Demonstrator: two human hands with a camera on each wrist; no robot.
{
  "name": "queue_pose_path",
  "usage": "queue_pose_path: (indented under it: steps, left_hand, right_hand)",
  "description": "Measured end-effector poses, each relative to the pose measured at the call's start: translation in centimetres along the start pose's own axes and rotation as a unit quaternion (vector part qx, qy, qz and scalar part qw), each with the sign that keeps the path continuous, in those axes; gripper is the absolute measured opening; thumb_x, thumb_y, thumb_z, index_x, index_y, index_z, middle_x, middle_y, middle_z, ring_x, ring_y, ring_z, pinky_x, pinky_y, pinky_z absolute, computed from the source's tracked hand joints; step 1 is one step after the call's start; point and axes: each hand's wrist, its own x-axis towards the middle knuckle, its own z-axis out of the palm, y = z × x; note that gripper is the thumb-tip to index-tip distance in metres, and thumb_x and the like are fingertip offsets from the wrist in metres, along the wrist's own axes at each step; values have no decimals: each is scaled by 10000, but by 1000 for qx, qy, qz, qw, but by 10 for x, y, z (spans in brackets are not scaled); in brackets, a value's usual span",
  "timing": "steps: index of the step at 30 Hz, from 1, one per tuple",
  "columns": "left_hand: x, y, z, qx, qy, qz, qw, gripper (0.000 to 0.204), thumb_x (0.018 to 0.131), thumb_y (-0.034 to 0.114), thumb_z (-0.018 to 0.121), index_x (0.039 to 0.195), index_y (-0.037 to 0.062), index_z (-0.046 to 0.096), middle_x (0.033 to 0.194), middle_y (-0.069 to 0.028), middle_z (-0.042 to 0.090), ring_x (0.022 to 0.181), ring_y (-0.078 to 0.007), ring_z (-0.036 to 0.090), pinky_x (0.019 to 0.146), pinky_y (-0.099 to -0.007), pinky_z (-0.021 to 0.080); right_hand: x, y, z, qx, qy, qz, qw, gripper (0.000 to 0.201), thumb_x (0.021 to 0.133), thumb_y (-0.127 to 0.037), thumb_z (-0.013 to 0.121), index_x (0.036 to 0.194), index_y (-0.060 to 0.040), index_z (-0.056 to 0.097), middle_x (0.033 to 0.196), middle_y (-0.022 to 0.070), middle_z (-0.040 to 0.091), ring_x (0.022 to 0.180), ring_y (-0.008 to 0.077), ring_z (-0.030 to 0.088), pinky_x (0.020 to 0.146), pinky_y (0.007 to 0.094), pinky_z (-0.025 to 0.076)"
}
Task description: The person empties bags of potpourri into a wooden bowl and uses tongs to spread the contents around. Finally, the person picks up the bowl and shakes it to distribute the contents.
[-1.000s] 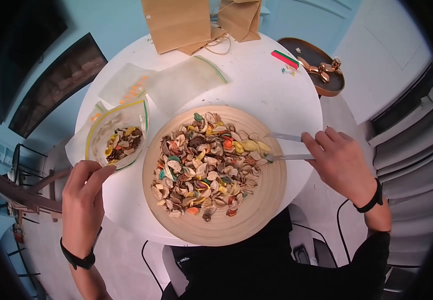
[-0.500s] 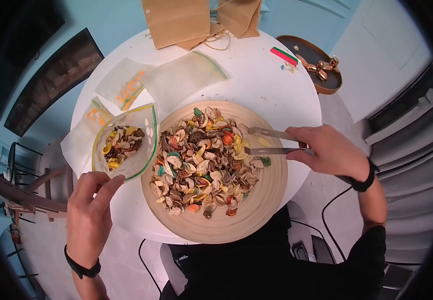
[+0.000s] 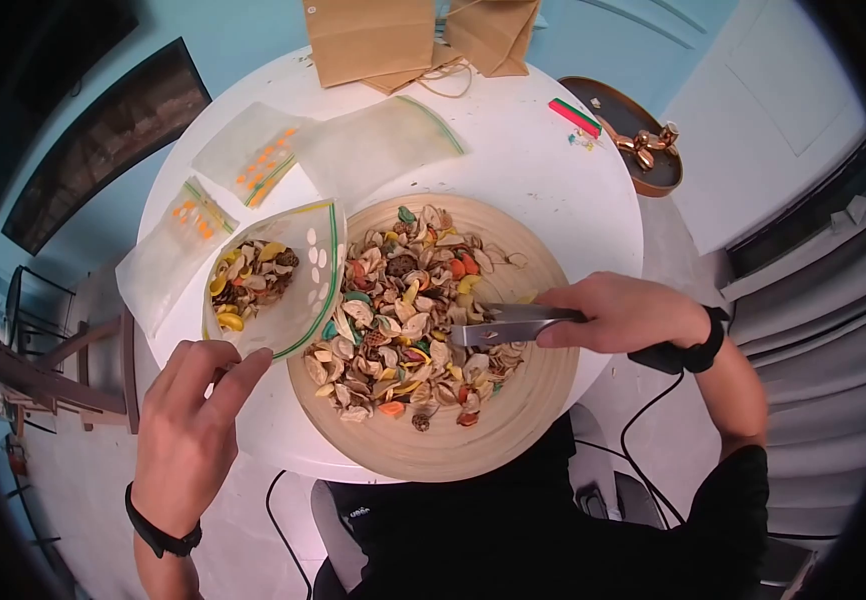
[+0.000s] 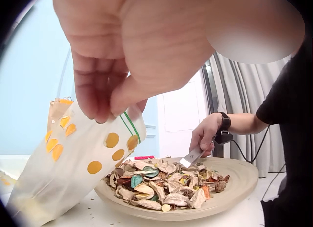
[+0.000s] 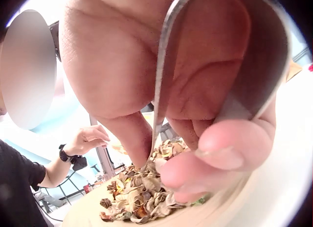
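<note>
A round wooden plate (image 3: 453,462) bears a heap of dried potpourri (image 3: 408,325) with petals, cones and coloured pieces. My right hand (image 3: 633,315) grips metal tongs (image 3: 513,325), whose tips reach down at the heap's right side; the right wrist view shows the bent metal band of the tongs (image 5: 164,65) across the palm. With thumb and fingers my left hand (image 3: 188,420) pinches the near rim of an open zip bag (image 3: 298,310). Inside that bag lies more potpourri (image 3: 251,285). The left wrist view shows the bag (image 4: 73,173) leaning beside the plate, orange dots on its side.
Flat zip bags (image 3: 383,145) lie on the white table (image 3: 523,150) behind the open one. Brown paper bags (image 3: 373,40) stand at the back. A red and green strip (image 3: 575,117) lies at the back right, near a tray (image 3: 668,180) with a copper-coloured balloon-dog figure (image 3: 643,150).
My right hand has moved left over the plate, and the tongs have turned, with their arms closer together in view. My left hand has shifted right with the bag, whose mouth now overlaps the plate's edge.
</note>
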Motion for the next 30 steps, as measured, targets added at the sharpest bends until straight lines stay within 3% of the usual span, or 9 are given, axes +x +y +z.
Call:
queue_pose_path:
  steps: [3, 5, 9, 11, 20, 30]
  left_hand:
    - [-1, 0, -1, 0, -10, 3, 1000, 520, 615, -147, 656, 1100, 33, 707, 933, -91, 590, 835, -264, 612, 689, -392, 539]
    - [-1, 1, -1, 1, -13, -1, 1000, 520, 618, -148, 653, 1103, 32, 709, 938, -91, 593, 842, -264, 613, 696, -391, 544]
    - [-1, 1, 2, -3, -10, 2, 1000, 519, 619, -146, 653, 1104, 30, 708, 939, -94, 594, 843, -266, 614, 703, -391, 547]
    - [-2, 2, 3, -20, -15, -17, 1000, 525, 664, -199, 640, 1124, 49, 694, 952, -108, 600, 830, -291, 626, 707, -415, 534]
    - [-1, 2, 3, -4, -11, 1, 1000, 519, 622, -146, 662, 1107, 36, 704, 952, -98, 592, 828, -266, 618, 700, -391, 548]
    - [-7, 3, 0, 6, -5, -4, 1000, 537, 610, -143, 664, 1112, 43, 697, 950, -98, 592, 813, -271, 617, 688, -399, 542]
  right_hand:
    - [0, -12, 3, 9, -6, 29, 1000, 427, 993, -412, 599, 1027, 8, 670, 669, 152, 615, 662, 299, 633, 651, 411, 484]
    - [1, -15, 4, -25, -7, 47, 999, 426, 986, -385, 653, 1203, -18, 641, 703, 153, 633, 659, 287, 648, 641, 394, 494]
    - [0, -25, 9, -2, 2, 42, 999, 416, 979, -381, 661, 1193, -24, 642, 703, 157, 639, 655, 322, 645, 627, 400, 495]
    - [-1, -25, 16, -50, 33, 4, 998, 360, 983, -351, 619, 1039, 3, 657, 706, 167, 653, 707, 349, 671, 683, 434, 515]
    - [-13, -16, 43, -161, 169, -92, 968, 334, 962, -295, 657, 1169, -33, 652, 863, 116, 698, 781, 337, 685, 678, 434, 532]
    - [-25, -12, 48, -198, 221, -105, 949, 290, 953, -266, 665, 1158, -61, 662, 799, 70, 672, 742, 296, 674, 619, 415, 514]
